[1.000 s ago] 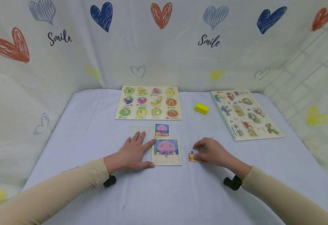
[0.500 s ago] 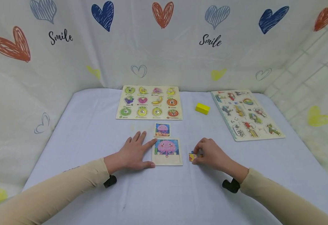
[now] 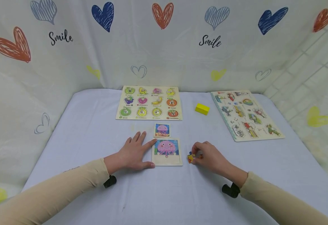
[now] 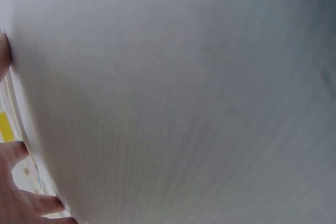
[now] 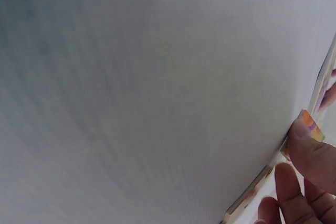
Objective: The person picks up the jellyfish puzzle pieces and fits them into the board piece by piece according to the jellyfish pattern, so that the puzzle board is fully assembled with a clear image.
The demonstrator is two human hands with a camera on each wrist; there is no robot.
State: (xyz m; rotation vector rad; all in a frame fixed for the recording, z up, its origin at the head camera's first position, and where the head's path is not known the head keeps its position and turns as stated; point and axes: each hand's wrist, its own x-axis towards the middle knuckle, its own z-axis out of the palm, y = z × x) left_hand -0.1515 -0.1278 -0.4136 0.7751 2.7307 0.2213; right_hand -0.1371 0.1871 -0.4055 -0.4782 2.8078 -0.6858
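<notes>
Right hand [image 3: 213, 157] pinches a piece [image 3: 190, 158] beside the jellyfish board [image 3: 166, 161]
Left hand [image 3: 131, 154] — fingers spread — touches the jellyfish board's left edge

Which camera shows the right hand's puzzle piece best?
The right wrist view: the puzzle piece looks biggest there, though partly covered. The head view shows it small in the right hand; the left wrist view doesn't.

A: Head view, illumination?
B: Bright, even, diffuse; faint soft shadows under left hand [image 3: 133, 153] and right hand [image 3: 210, 157]; source direction cannot be told
A: Sharpness?
B: Fairly crisp; captions on fruit board [image 3: 149, 105] mostly too small to read
A: Wrist views?
B: Dimmer, grey; tablecloth [image 4: 173, 93] texture soft, darkest upper right in left view, upper left in right view
</notes>
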